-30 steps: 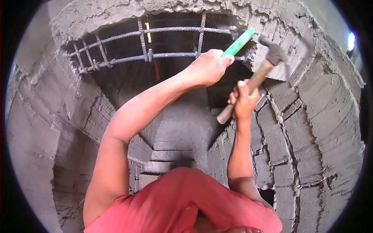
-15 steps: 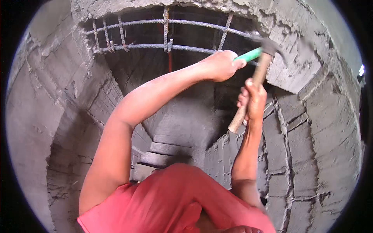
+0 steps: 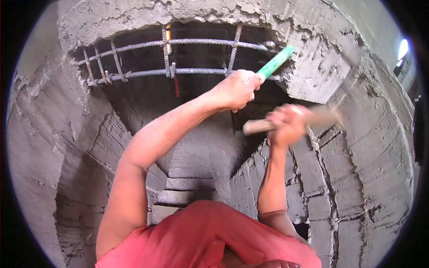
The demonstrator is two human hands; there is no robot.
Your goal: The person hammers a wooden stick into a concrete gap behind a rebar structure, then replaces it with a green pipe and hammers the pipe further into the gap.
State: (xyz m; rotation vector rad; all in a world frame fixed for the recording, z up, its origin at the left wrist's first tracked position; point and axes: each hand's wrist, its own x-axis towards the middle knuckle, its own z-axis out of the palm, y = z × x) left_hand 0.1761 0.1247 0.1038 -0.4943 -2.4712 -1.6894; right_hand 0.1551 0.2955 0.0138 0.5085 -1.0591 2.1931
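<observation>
My left hand point(image 3: 237, 90) is closed around a green chisel point(image 3: 276, 62), which slants up to the right. The chisel's far end lies close to the broken concrete edge point(image 3: 318, 71); whether it touches cannot be made out. Lower and to the right, my right hand point(image 3: 288, 123) grips the wooden handle of a hammer point(image 3: 258, 127). The handle lies nearly level, with its butt sticking out to the left. Motion smears the hammer's far part, so its head is not clear. Two curved steel bars point(image 3: 196, 70) run behind my left hand.
Short upright bars point(image 3: 233, 49) cross the curved rebar inside the dark opening. Rough concrete point(image 3: 201, 12) overhangs along the top. Grey curved walls point(image 3: 380, 152) with raised mortar ridges stand on both sides. Below, step-like ledges point(image 3: 190, 183) descend toward my body.
The hammer has swung away from the chisel, down and to the right, turning from steep to nearly level. My left hand keeps the chisel. The view has shifted, so the rebar appears lower and further left.
</observation>
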